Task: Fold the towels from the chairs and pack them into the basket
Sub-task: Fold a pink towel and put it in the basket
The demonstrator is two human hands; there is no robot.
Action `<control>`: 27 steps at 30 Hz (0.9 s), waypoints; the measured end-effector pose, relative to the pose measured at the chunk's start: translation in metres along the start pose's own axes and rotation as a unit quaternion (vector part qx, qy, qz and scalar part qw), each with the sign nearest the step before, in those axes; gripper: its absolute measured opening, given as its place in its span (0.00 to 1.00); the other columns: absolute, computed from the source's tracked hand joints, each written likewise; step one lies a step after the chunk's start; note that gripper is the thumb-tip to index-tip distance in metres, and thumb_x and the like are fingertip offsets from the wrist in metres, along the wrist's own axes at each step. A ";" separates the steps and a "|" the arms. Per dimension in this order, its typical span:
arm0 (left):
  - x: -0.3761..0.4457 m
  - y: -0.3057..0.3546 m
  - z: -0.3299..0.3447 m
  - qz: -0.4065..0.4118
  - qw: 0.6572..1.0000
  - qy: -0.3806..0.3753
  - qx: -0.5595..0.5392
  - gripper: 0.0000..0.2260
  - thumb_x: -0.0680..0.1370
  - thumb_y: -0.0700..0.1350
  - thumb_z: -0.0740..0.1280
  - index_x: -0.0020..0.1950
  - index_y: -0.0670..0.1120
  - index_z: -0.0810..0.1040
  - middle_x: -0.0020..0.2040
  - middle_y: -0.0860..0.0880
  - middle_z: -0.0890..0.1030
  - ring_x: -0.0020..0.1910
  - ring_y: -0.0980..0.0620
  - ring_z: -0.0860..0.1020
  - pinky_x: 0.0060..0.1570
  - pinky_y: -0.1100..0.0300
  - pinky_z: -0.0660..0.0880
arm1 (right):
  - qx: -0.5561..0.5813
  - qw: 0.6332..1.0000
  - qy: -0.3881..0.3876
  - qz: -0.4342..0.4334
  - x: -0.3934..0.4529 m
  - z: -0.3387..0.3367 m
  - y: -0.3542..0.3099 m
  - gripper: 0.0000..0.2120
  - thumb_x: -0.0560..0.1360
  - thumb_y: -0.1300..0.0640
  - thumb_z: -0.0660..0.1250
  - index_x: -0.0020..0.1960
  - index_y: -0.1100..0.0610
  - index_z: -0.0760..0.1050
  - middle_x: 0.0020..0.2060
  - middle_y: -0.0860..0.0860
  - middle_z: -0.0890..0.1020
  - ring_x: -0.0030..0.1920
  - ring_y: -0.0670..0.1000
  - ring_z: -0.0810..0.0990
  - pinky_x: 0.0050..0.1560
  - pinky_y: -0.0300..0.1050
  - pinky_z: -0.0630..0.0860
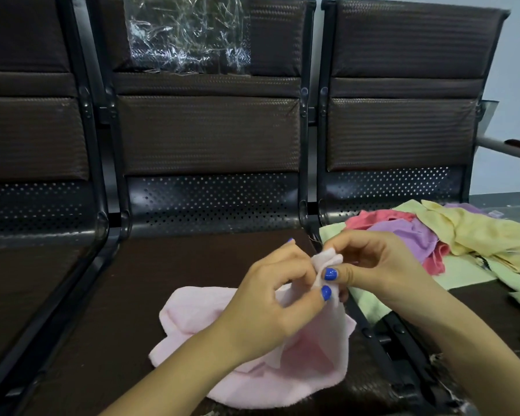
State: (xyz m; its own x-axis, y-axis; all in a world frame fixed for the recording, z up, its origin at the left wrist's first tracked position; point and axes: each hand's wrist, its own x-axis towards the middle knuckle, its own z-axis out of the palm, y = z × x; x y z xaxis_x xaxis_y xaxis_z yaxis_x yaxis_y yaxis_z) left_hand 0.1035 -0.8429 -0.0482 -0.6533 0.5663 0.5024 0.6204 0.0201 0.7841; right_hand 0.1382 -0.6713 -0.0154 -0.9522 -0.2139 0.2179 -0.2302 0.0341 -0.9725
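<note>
A pale pink towel (198, 319) lies crumpled on the seat of the middle chair (132, 280), one corner lifted. My left hand (270, 298) and my right hand (370, 262) meet above it. Both pinch that raised corner between thumb and fingers. On the right chair's seat lies a loose pile of towels (451, 235): red, purple, yellow and light green ones overlapping. No basket shows in this view.
Three dark brown chairs stand in a row with black metal frames between the seats. A crumpled clear plastic sheet (186, 34) hangs on the middle chair's backrest. The left chair's seat (21, 280) holds nothing. A grey armrest (511, 150) juts out at far right.
</note>
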 end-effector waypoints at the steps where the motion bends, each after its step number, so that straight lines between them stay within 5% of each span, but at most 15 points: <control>1: -0.001 0.001 0.000 0.014 1.000 0.006 0.006 0.10 0.74 0.48 0.66 0.33 0.53 0.70 0.38 0.56 0.71 0.39 0.56 0.73 0.57 0.65 0.70 | -0.004 1.000 -0.007 0.005 -0.001 0.000 -0.001 0.13 0.60 0.43 0.78 0.40 0.48 0.83 0.32 0.48 0.82 0.32 0.45 0.80 0.31 0.37 0.77; 4: -0.004 0.004 -0.001 0.025 1.000 0.014 -0.013 0.09 0.73 0.45 0.66 0.33 0.49 0.71 0.40 0.55 0.69 0.37 0.59 0.70 0.40 0.68 0.69 | -0.017 1.000 -0.019 0.015 -0.003 0.000 -0.003 0.14 0.60 0.42 0.77 0.41 0.48 0.83 0.34 0.48 0.83 0.34 0.46 0.81 0.33 0.38 0.78; 10: -0.003 0.011 -0.008 -0.017 0.998 -0.052 -0.033 0.10 0.71 0.47 0.67 0.30 0.54 0.71 0.39 0.55 0.71 0.34 0.62 0.70 0.37 0.73 0.64 | -0.062 0.997 -0.013 0.041 -0.007 0.001 -0.003 0.15 0.62 0.41 0.76 0.40 0.51 0.81 0.33 0.53 0.82 0.30 0.55 0.78 0.28 0.41 0.76; 14: -0.008 0.000 -0.012 -0.003 0.972 -0.115 0.203 0.12 0.71 0.58 0.60 0.36 0.50 0.70 0.40 0.55 0.66 0.35 0.56 0.68 0.32 0.63 0.64 | -0.064 0.994 0.078 0.043 -0.009 -0.002 -0.007 0.10 0.67 0.53 0.69 0.40 0.60 0.74 0.29 0.56 0.77 0.19 0.52 0.71 0.20 0.37 0.69; 16: -0.010 -0.005 -0.013 -0.017 0.946 -0.138 0.291 0.18 0.69 0.61 0.55 0.36 0.47 0.71 0.45 0.54 0.66 0.40 0.53 0.69 0.34 0.59 0.67 | -0.069 0.991 0.113 0.016 -0.011 -0.006 -0.011 0.10 0.68 0.49 0.69 0.38 0.56 0.75 0.27 0.55 0.78 0.17 0.51 0.69 0.19 0.36 0.67; 20: -0.014 -0.011 -0.019 -0.074 0.953 -0.127 0.266 0.13 0.66 0.60 0.55 0.29 0.53 0.67 0.42 0.57 0.68 0.39 0.52 0.69 0.33 0.61 0.65 | -0.051 0.984 0.159 -0.057 -0.010 -0.016 -0.025 0.19 0.60 0.36 0.75 0.38 0.51 0.78 0.27 0.51 0.79 0.17 0.49 0.70 0.19 0.36 0.68; 24: -0.018 -0.002 -0.030 -0.047 0.967 -0.066 0.240 0.15 0.68 0.55 0.59 0.25 0.52 0.59 0.35 0.55 0.63 0.35 0.53 0.66 0.33 0.64 0.59 | -0.067 0.973 0.195 -0.104 -0.006 -0.016 -0.048 0.17 0.64 0.42 0.72 0.41 0.55 0.77 0.26 0.51 0.78 0.19 0.49 0.71 0.21 0.37 0.70; 27: -0.019 0.028 -0.039 -0.035 0.994 -0.015 0.107 0.15 0.67 0.54 0.65 0.23 0.54 0.65 0.37 0.57 0.64 0.36 0.60 0.66 0.36 0.69 0.62 | -0.079 0.973 0.190 -0.103 -0.005 -0.019 -0.066 0.22 0.62 0.40 0.71 0.43 0.57 0.76 0.26 0.51 0.78 0.19 0.49 0.71 0.20 0.39 0.71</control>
State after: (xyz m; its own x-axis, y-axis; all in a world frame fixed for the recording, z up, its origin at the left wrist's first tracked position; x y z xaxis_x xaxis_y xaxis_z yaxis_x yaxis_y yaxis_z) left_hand 0.1166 -0.8848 -0.0215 -0.6870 0.5818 0.4353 0.6539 0.2337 0.7196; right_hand 0.1542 -0.6544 0.0489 -0.8816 0.1430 0.4498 -0.4226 0.1852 -0.8872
